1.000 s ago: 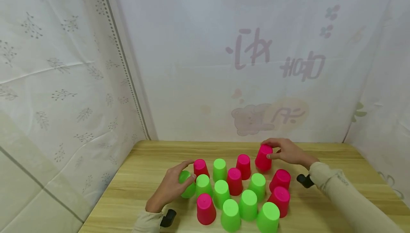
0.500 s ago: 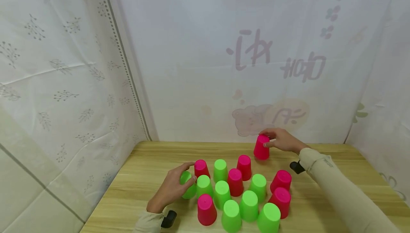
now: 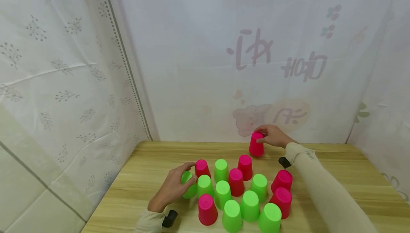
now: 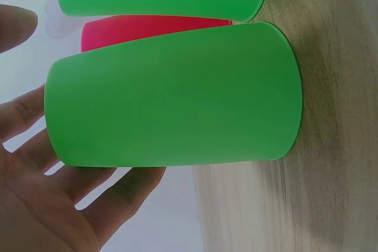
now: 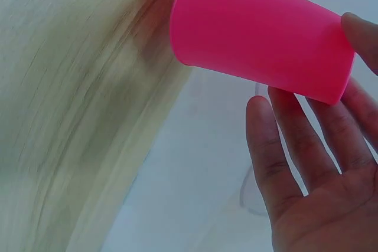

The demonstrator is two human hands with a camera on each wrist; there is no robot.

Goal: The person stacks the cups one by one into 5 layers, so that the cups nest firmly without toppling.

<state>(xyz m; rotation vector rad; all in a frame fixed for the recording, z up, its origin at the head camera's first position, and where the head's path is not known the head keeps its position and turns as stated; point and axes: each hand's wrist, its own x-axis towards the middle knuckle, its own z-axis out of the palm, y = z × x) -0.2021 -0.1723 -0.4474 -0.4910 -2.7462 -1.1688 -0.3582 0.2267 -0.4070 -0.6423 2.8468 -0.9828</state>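
Right hand (image 3: 272, 136): pinching inverted hot-pink plastic cup (image 3: 255, 146) at rear of bench (image 3: 160, 154). Left hand (image 3: 172, 187): fingers loosely parted around inverted lime-green plastic cup (image 3: 190, 190). Advisable: light pinch, rim level until seated.

"What's the person wearing?"

"Beige sleeves. Only the end of the left sleeve (image 3: 148, 222) shows; more of the right sleeve (image 3: 321, 185) does, creased around its cuff."

"Any lettering?"

"A small greyish marking (image 3: 310, 156) near the right cuff, too tiny to read."

"The hands?"

"Left hand (image 3: 173, 184) and right hand (image 3: 273, 136) bare, each with a rounded black piece (image 3: 169, 218) near the wrist."
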